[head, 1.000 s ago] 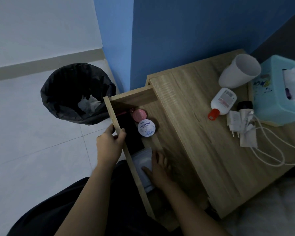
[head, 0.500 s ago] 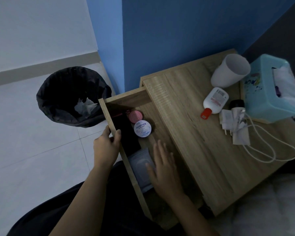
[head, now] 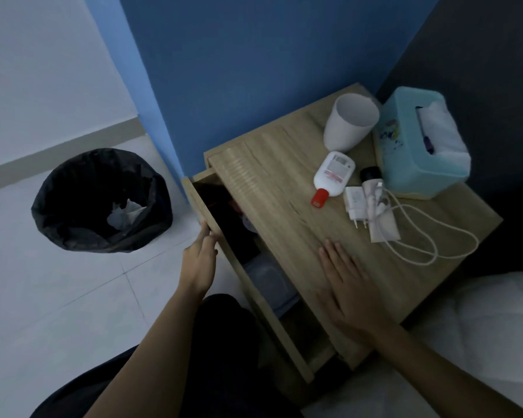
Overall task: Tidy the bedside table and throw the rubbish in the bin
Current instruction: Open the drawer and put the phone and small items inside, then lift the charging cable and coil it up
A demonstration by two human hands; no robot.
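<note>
The wooden bedside table (head: pixel 284 206) has its drawer (head: pixel 254 291) only partly out. My left hand (head: pixel 201 254) presses its fingertips against the drawer front, holding nothing. My right hand (head: pixel 344 285) lies flat and open on the tabletop near its front edge. Inside the drawer a pale packet (head: pixel 269 279) shows; the rest is dark. On the tabletop lie a white bottle with a red cap (head: pixel 332 173), a white charger with cable (head: pixel 357 203), a small tube with a black cap (head: pixel 375 200), a white cup (head: pixel 351 122) and a teal tissue box (head: pixel 417 146).
A black-lined bin (head: pixel 100 200) with crumpled paper inside stands on the pale tiled floor left of the table. A blue wall rises behind. White bedding (head: pixel 480 327) lies at the lower right. My dark-clothed legs fill the bottom middle.
The drawer has slid most of the way in, hiding the round tins. My right hand left the drawer and now rests on the tabletop. My left hand went from gripping the front to pushing it.
</note>
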